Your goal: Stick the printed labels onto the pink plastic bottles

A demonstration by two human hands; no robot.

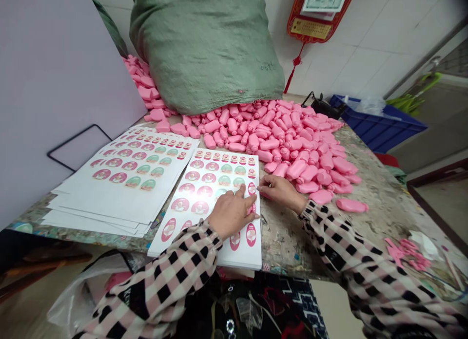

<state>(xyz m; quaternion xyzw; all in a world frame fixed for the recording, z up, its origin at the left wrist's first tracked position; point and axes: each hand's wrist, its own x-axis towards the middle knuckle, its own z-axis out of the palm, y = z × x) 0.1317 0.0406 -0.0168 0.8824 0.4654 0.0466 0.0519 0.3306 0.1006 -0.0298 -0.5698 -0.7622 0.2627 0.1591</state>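
A stack of sticker sheets (215, 236) lies on the worktop, its top sheet printed with rows of pink and green labels. My left hand (231, 213) rests on the right half of that sheet, fingers stretched and apart, covering some labels. At the sheet's right edge, beside a pink oval sticker (251, 188), the thumb and forefinger of my right hand (280, 190) are pinched together. What lies between those fingertips is too small to make out. Just beyond my right hand spreads a heap of small pink bottles (288, 139).
More sticker sheets (109, 202) overlap on the left. Behind the heap stands a big green sack (208, 47). One pink bottle (352, 205) lies apart at right, near pink scraps (409, 254). A blue crate (380, 129) is beyond the table; a pale panel (62, 85) borders the left.
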